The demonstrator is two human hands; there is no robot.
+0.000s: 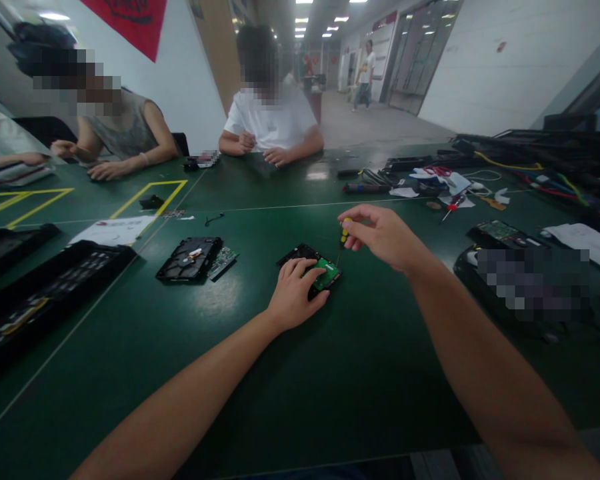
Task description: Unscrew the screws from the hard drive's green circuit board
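A black hard drive (300, 256) with a green circuit board (326, 273) on top lies on the green table in front of me. My left hand (294, 293) rests on the drive, fingers pressing it down. My right hand (380, 233) hovers just right of the drive, pinched round a small yellow-handled screwdriver (345, 233) that stands upright with its tip at the board's far corner.
A second opened drive (190, 259) with a loose board (223, 261) lies to the left. Black trays (40, 287) line the left edge. Tools, cables and papers (450, 183) crowd the far right. Two people sit across the table (360, 360).
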